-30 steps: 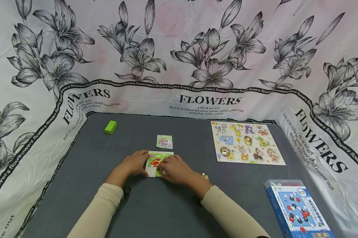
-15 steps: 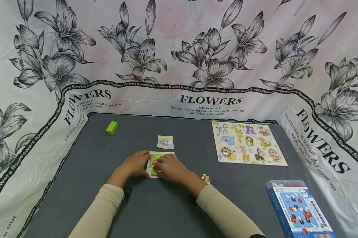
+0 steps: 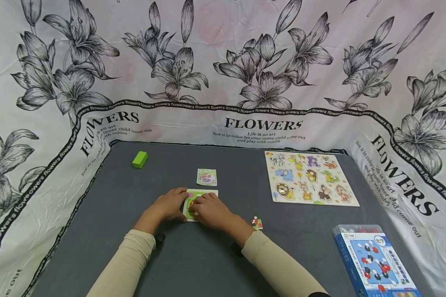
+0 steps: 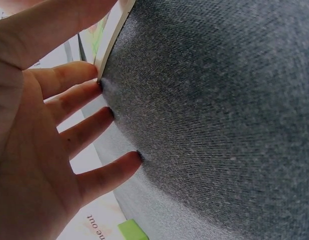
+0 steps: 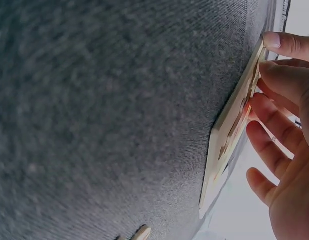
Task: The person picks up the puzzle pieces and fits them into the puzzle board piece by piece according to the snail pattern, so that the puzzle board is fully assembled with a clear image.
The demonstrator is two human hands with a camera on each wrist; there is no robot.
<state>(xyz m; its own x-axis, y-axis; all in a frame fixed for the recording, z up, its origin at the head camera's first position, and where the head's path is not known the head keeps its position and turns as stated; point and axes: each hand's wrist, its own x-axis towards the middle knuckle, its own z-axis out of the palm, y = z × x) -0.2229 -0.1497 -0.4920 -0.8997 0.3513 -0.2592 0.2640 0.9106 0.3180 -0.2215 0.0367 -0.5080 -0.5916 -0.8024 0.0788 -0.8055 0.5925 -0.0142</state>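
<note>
Inside the bench's (image 3: 200, 264) far edge, the left hand (image 3: 168, 205) grips the puzzle (image 3: 191, 198); the right hand (image 3: 212, 212) overlies it, grasp unclear.

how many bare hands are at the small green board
2: the bare left hand, at the left edge of the small square white-rimmed green board, and the bare right hand, over its middle. No other hand shows.

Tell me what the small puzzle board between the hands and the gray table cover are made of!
The puzzle board looks like smooth wood or fiberboard: its bare edge is pale. The gray table cover seems to be matte fabric, because fine ribs show up close.
</note>
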